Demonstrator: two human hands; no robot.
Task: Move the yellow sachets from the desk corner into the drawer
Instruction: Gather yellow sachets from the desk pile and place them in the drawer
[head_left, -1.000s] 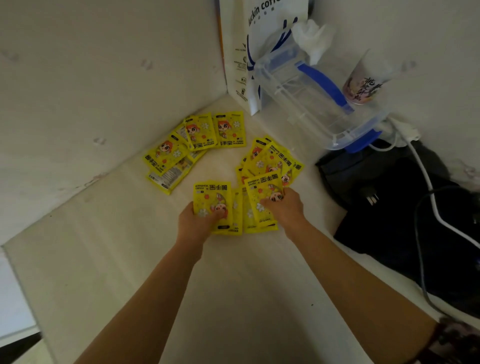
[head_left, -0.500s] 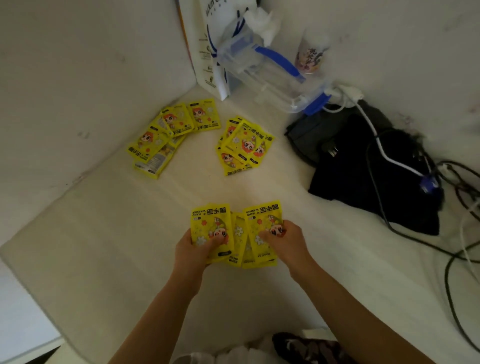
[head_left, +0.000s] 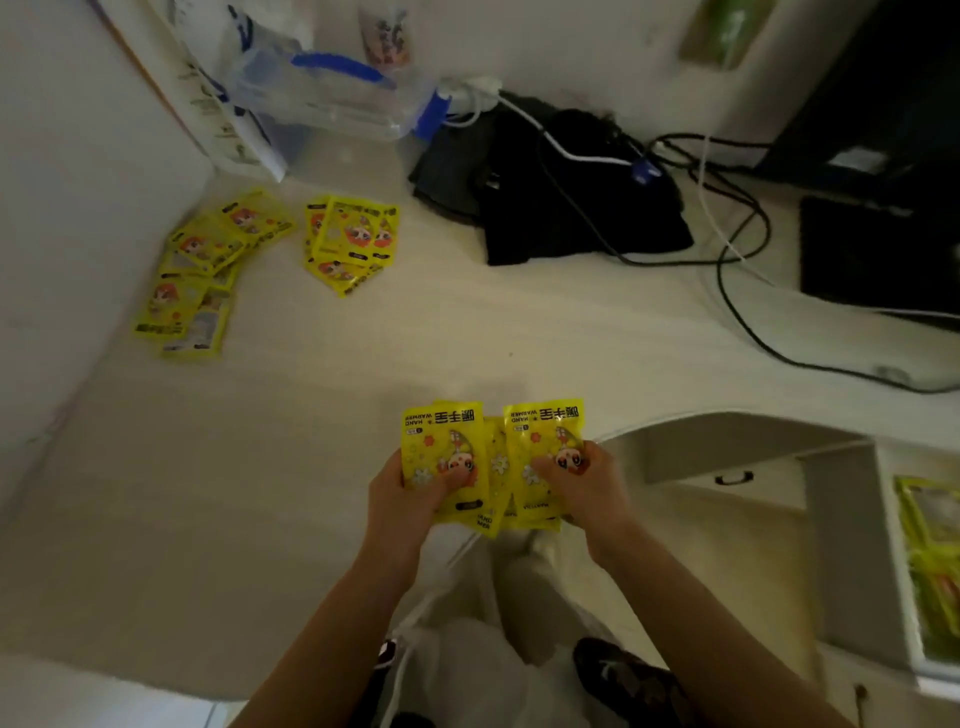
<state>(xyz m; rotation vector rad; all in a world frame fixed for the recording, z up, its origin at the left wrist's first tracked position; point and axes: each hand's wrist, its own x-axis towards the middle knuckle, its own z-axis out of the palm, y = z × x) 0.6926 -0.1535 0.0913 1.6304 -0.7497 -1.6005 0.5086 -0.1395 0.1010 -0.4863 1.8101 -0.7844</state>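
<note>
Both hands hold a fanned bunch of yellow sachets (head_left: 491, 447) above the desk's front edge. My left hand (head_left: 402, 493) grips the left side of the bunch, my right hand (head_left: 589, 486) the right side. Two more lots of yellow sachets lie in the desk corner: a spread by the left wall (head_left: 208, 265) and a small pile (head_left: 350, 239) beside it. At the far right an open drawer (head_left: 883, 551) shows yellow sachets (head_left: 935, 571) inside.
A clear plastic box with blue clips (head_left: 332, 98) and a paper bag (head_left: 208, 104) stand in the corner. Black cloth (head_left: 571, 208), cables (head_left: 737, 280) and a dark pad (head_left: 878, 254) lie to the right. A shut drawer with a black handle (head_left: 732, 478) is under the desk.
Both hands have pulled the bunch of sachets back from the corner to the desk's front edge and rightward. The view swung right, bringing the open drawer into sight.
</note>
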